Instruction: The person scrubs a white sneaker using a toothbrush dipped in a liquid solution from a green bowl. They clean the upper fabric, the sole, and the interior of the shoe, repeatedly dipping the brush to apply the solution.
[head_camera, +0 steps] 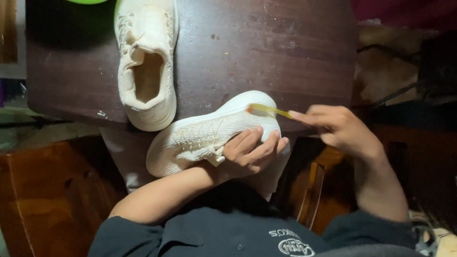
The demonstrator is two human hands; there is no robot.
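My left hand (252, 154) grips a white knit sneaker (200, 135) by its heel and opening, holding it tilted at the near edge of the dark wooden table (266, 52). My right hand (335, 126) pinches a small yellow brush (269, 110), a toothbrush by its look. Its bristle end rests on the sneaker's white sole near the heel. A second matching sneaker (146, 62) lies upright on the table to the far left, its opening facing up.
A green round object (85, 1) peeks in at the table's far left edge. Brown wooden furniture (52, 190) stands at lower left, and more wood shows under the right arm. My dark shirt (228, 233) fills the bottom.
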